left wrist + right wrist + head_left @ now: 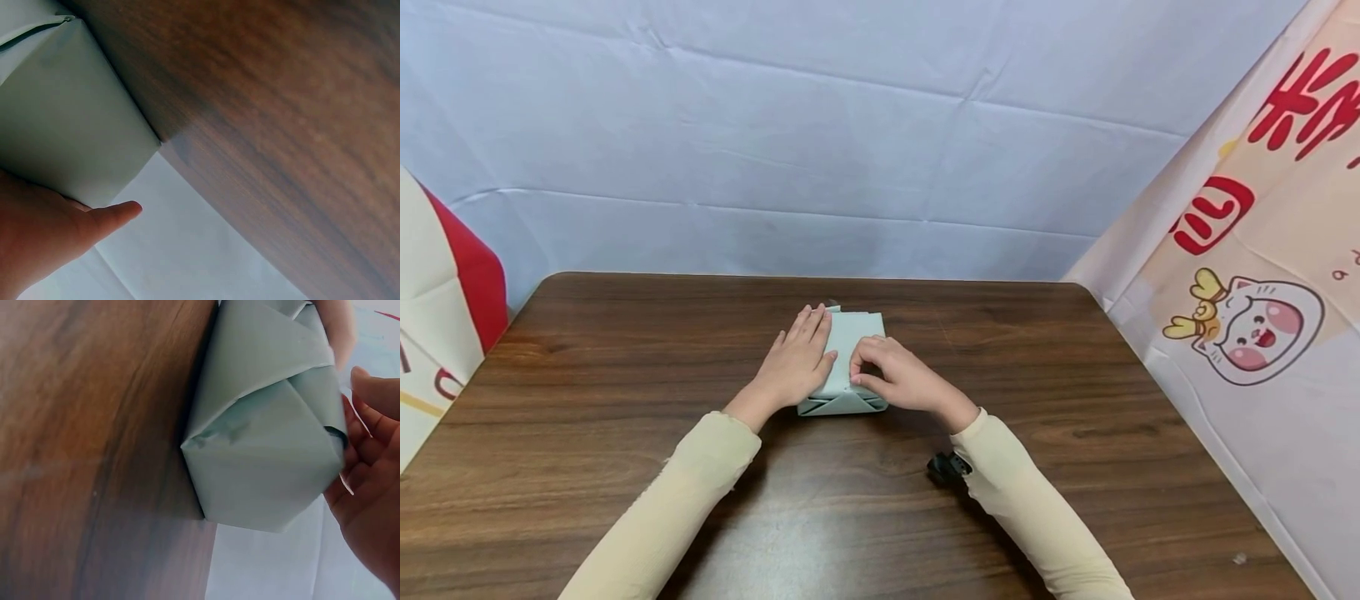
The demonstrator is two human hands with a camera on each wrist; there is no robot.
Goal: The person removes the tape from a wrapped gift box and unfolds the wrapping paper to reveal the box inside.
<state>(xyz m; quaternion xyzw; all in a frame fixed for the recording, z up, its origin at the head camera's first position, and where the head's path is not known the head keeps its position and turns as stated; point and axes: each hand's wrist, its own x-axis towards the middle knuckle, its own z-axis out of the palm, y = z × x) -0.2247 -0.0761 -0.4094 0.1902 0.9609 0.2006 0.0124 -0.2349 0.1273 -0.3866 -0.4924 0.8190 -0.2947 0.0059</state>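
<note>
A box-shaped package [848, 333] wrapped in pale green paper lies on the table, its near end showing folded paper flaps [269, 419]. My left hand [796, 357] rests flat along the package's left side and top, fingers stretched out; in the left wrist view its thumb side [69, 228] lies against the paper. Over the package's near right part, my right hand [898, 372] bends its fingers, with thumb and index tips close together at the top surface. The right wrist view shows this hand [375, 481] beside the folded end; whether something thin is between its fingertips is unclear.
The brown wood-grain table [625, 375] extends around the package. A small pale piece [833, 308] shows at the package's far edge, its kind unclear. A black device [946, 469] hangs at the right wrist. A pale cloth backdrop [812, 142] stands behind, a printed banner [1247, 333] at the right.
</note>
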